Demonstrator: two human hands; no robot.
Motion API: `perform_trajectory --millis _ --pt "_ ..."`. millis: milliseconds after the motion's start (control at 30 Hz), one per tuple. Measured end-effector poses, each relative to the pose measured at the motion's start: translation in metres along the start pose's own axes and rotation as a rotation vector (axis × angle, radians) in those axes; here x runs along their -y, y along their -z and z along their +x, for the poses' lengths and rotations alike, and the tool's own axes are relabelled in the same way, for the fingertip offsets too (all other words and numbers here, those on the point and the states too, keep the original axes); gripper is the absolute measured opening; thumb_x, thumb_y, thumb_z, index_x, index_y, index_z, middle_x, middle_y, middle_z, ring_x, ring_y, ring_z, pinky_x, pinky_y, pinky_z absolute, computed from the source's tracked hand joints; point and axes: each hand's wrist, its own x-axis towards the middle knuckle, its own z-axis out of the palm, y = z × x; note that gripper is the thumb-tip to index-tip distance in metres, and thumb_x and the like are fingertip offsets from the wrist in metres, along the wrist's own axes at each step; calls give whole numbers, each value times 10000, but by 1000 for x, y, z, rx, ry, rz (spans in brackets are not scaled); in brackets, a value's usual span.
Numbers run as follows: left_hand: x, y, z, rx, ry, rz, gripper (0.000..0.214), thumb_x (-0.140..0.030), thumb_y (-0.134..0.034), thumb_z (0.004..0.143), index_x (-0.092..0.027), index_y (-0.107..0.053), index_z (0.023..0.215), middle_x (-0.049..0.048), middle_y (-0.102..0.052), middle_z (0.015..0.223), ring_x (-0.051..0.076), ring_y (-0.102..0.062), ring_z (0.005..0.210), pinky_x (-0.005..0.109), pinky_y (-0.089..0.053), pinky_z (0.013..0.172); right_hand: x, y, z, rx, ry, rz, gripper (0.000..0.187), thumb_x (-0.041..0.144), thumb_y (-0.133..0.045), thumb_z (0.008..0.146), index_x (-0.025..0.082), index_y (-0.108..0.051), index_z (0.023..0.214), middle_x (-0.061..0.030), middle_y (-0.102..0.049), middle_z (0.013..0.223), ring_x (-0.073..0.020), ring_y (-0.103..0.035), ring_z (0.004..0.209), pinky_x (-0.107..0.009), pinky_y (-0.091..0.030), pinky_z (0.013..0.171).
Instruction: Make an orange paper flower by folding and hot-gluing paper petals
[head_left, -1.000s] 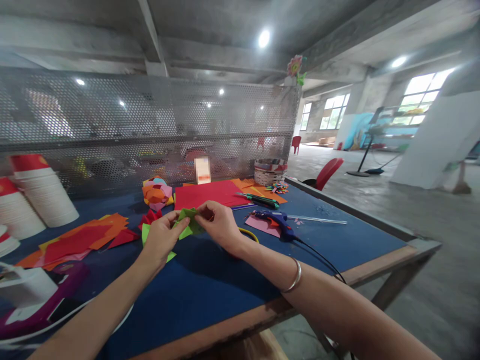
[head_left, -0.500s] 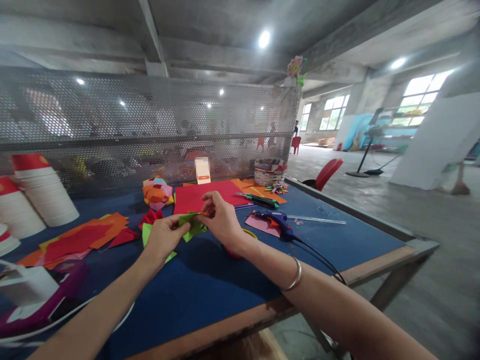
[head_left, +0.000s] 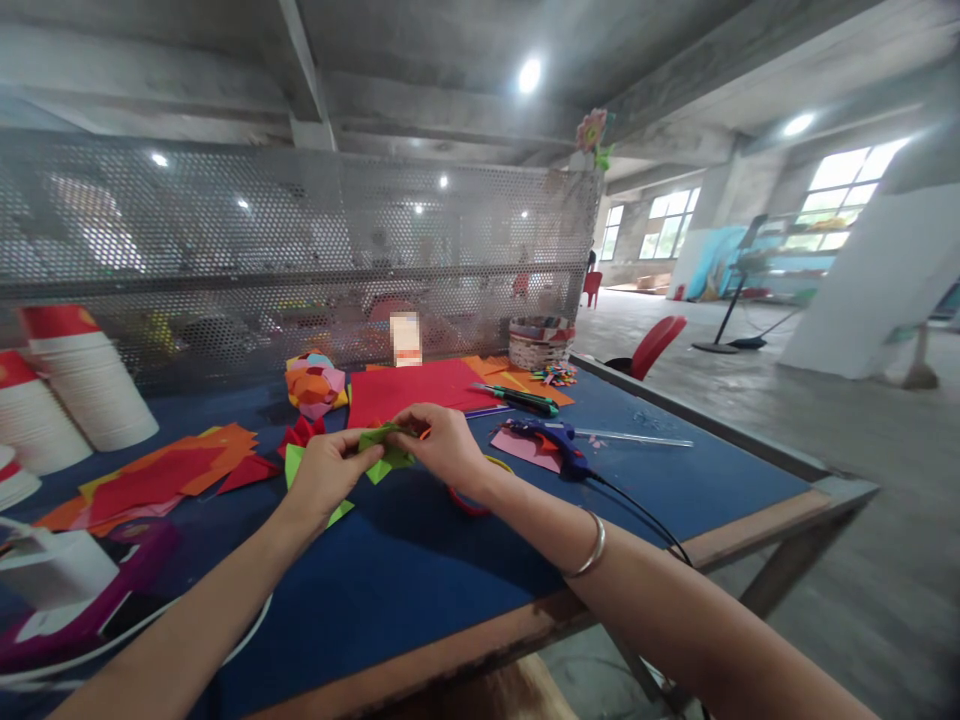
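Between my two hands is a piece of folded green paper (head_left: pixel 386 460), held above the blue table. My left hand (head_left: pixel 330 475) pinches its left side between thumb and fingers. On the right side, the fingers of my right hand (head_left: pixel 442 445) are closed on its upper edge; their tips are partly hidden. More green paper (head_left: pixel 339 514) lies under my left hand, beside red folded paper (head_left: pixel 304 434). Partly behind my right wrist sits a round roll with a yellow and red rim (head_left: pixel 471 508).
A blue glue gun (head_left: pixel 559 445) with a glue stick, a green utility knife (head_left: pixel 521 398) and red sheets (head_left: pixel 420 388) lie beyond my hands. At left are coloured papers (head_left: pixel 165 475), paper cups (head_left: pixel 90 385) and a purple power strip (head_left: pixel 112 600). A woven basket (head_left: pixel 540 343) stands at the back.
The fingers of my right hand have come down and closed in on the green paper's upper edge. My left hand stays nearly in place.
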Motion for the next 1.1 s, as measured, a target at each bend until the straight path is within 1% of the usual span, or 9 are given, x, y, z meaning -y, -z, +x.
perform_trajectory --millis 133,233,333,533,700,833,933,1033,1100 --pt "-4 -1 -1 -25 12 -55 291 -314 -831 437 -179 -780 690 50 -743 655 179 -632 619 256 -467 584 0 0 0 -16 -45 35 134 282 -736 765 167 -668 756 32 -624 645 -88 -537 593 -196 -388 568" --pt "-5 -2 -1 -39 4 -33 280 -303 -815 438 -184 -779 688 46 -747 661 184 -641 623 261 -475 590 2 1 -1 -34 -56 14 180 291 -775 725 172 -656 788 47 -590 617 -84 -518 578 -189 -378 551" --pt "-5 -2 -1 -57 -2 12 247 -284 -775 460 -177 -776 683 31 -733 619 175 -633 589 253 -466 569 5 2 -2 -25 -39 -18 193 299 -779 727 178 -651 806 49 -580 619 -86 -515 581 -189 -369 550" --pt "-2 0 0 -96 14 52 230 -223 -666 494 -161 -771 688 3 -696 557 151 -591 523 236 -437 524 8 1 -4 -2 82 -118 147 276 -755 767 175 -648 771 22 -609 692 -94 -519 625 -203 -379 602" --pt "-3 -1 -1 -115 -7 45 214 -183 -632 480 -175 -756 654 -14 -669 543 137 -554 502 224 -411 491 12 -2 -6 21 155 -161 59 199 -661 814 184 -643 760 24 -612 691 -93 -504 617 -206 -368 608" --pt "-5 -1 -1 -28 24 -17 145 -241 -716 489 -167 -734 612 -12 -638 514 122 -518 493 217 -375 478 8 -1 -5 7 63 -117 50 194 -649 795 175 -649 749 24 -628 678 -91 -517 609 -201 -373 596" --pt "-5 0 0 28 41 -75 244 -312 -781 519 -166 -757 713 -6 -662 566 115 -526 524 209 -367 494 2 1 -2 10 15 -69 50 196 -650 784 167 -661 745 23 -639 672 -90 -532 607 -195 -385 586" --pt "-5 2 2 -4 24 -124 329 -356 -811 537 -175 -768 809 18 -715 698 135 -595 643 210 -414 561 -2 2 1 35 0 -31 49 191 -661 778 159 -677 744 18 -653 676 -91 -546 614 -195 -400 591" --pt "-6 4 2 -46 52 -116 355 -383 -824 523 -177 -770 806 23 -719 733 136 -595 644 209 -414 537 -2 2 1 53 -11 -21 51 195 -676 768 153 -686 742 19 -653 665 -90 -549 608 -195 -403 590"
